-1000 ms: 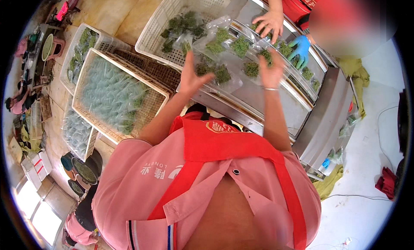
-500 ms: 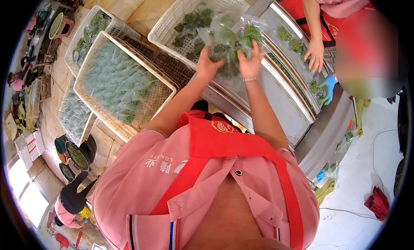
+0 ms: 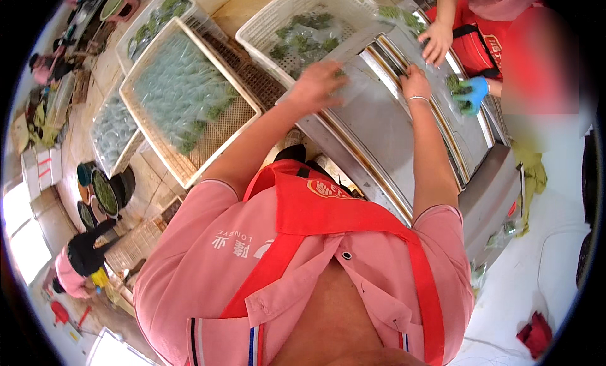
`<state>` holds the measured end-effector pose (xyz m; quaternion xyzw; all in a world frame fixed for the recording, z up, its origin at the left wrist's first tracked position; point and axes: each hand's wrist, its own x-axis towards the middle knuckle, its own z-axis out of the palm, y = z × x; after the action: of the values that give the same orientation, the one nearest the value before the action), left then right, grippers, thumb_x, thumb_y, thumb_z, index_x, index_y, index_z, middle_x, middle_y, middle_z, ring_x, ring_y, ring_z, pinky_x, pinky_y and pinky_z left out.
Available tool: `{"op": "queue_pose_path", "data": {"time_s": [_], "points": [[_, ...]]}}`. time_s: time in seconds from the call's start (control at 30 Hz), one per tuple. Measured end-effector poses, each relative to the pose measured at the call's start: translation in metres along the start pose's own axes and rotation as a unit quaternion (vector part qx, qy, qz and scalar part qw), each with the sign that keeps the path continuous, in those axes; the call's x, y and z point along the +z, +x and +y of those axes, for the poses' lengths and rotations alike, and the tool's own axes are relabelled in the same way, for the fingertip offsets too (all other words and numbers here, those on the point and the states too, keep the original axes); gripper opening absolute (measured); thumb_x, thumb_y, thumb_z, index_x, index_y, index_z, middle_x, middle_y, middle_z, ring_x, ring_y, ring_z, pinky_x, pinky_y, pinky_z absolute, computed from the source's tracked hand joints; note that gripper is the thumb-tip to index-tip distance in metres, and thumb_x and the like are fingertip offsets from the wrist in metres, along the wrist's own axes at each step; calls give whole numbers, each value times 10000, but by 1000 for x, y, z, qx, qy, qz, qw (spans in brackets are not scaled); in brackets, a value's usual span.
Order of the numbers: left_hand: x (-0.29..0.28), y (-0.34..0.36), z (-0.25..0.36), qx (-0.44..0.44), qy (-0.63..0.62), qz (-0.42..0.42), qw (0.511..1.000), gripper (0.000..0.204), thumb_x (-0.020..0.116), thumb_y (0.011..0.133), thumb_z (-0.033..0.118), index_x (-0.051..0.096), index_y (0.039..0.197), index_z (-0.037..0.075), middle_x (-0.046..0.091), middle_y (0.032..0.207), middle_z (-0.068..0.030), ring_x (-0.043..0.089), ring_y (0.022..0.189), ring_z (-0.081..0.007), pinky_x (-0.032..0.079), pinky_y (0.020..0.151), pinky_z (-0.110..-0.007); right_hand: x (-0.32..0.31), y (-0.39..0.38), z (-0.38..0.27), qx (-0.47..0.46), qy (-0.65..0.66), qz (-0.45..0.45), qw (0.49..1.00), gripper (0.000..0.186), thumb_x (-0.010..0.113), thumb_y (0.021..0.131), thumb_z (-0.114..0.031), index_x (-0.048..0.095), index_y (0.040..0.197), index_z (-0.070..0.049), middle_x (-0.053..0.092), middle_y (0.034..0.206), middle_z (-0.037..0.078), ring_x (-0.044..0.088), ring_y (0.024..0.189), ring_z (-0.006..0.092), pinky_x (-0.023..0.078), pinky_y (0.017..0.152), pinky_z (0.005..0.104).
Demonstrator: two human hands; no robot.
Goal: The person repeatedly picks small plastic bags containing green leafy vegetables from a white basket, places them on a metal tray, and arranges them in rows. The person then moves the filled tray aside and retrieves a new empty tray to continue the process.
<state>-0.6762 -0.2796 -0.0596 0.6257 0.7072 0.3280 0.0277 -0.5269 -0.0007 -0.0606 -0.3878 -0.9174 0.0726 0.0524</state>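
My left hand (image 3: 317, 86), blurred by motion, is over the near left edge of a steel machine (image 3: 363, 113), beside a white perforated basket (image 3: 252, 41). Its fingers are too smeared to read. Curled fingers of my right hand (image 3: 415, 83) rest at a long metal bar (image 3: 435, 123) across the machine; what they grip, if anything, is hidden. Clear bags of leafy greens (image 3: 307, 41) lie in the basket. Across the machine, a co-worker's blue-gloved hand (image 3: 472, 96) is on bagged greens (image 3: 456, 85), and that person's bare hand (image 3: 437, 42) reaches over the far side.
To my left, a cream crate (image 3: 142, 132) full of bagged greens stands on brown crates (image 3: 255, 82), with other filled crates around it. Tubs (image 3: 104, 192) stand on the tiled floor at far left. Another person (image 3: 79, 265) bends at lower left.
The bagged greens between my hands are gone from them; bags lie in the white basket. My right hand has moved right to the metal bar, and my left hand is lower.
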Motion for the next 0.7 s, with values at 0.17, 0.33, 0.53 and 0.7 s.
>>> {"op": "queue_pose_path", "data": {"time_s": [0.17,0.33,0.53,0.7], "points": [[18,-9,18,83,158,-150,972,374,600,799,342,578,1154,228,412,1359,-73,327,1286,-287,219,1063,-499,6,7,24,-95,-170,-16,981,195,510,801,-147,542,992,-119,583,1003,139,591,904,334,495,759,439],[-2,-21,-22,-138,332,-26,933,443,465,898,380,435,1319,245,362,1393,-71,286,1306,-283,185,1076,-483,3,-13,11,-141,-66,-4,988,205,470,805,-134,582,973,-98,593,912,151,581,903,324,486,753,432],[-8,-114,-2,-251,132,229,931,363,623,780,252,567,1108,107,515,1218,-109,441,1160,-315,317,982,-486,-8,-85,-35,-129,78,-85,985,253,603,792,-208,592,1008,-77,585,1034,126,572,946,273,473,795,365],[-14,-249,-3,-423,86,242,869,438,668,761,284,555,1127,72,521,1216,-155,475,1132,-333,355,975,-430,10,-128,-134,-258,325,-93,905,518,715,741,-176,507,1206,-84,508,1182,97,533,1014,223,459,850,337]]}}
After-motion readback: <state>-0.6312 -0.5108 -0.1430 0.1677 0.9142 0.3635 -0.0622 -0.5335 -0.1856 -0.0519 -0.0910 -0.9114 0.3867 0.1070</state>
